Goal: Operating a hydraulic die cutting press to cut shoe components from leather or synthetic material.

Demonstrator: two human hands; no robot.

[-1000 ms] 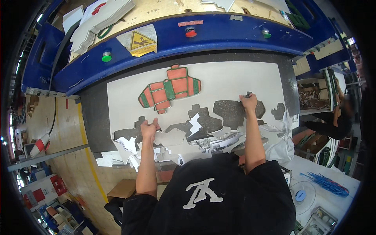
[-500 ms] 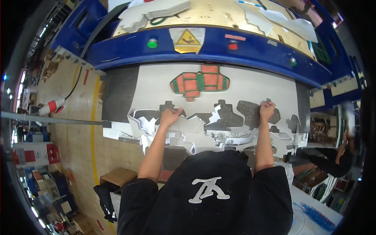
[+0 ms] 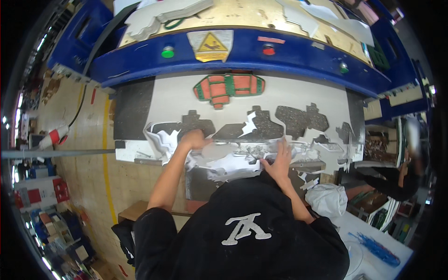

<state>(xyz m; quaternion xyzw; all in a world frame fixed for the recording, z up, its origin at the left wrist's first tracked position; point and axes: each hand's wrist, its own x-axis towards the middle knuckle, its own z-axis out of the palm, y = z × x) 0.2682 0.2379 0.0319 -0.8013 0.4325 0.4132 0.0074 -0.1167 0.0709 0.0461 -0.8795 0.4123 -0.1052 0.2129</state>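
A light grey sheet (image 3: 177,100) with shaped cut-outs lies on a black board (image 3: 133,102). My left hand (image 3: 192,139) is closed on the sheet's torn near part, beside a cut-out. My right hand (image 3: 279,159) rests at the near edge over the scrap strips, its fingers stretched out and its thumb apart. Crumpled white and grey offcuts (image 3: 231,164) hang along the front edge between my hands. Beyond them, an orange and green cutting die (image 3: 242,84) sits on the uncut part of the sheet, its far side close under the blue beam.
A blue press beam (image 3: 140,60) with a green button (image 3: 167,51), a red button (image 3: 269,49) and a yellow warning sign (image 3: 212,45) spans the far side. Stacked grey cut sheets (image 3: 163,14) lie above it. A white bag (image 3: 326,199) is at the near right; another person stands further right.
My right hand has left the sheet's right cut-out and come nearer and left to the front edge, its fingers opening. The die appears further under the beam. The scraps have shifted.
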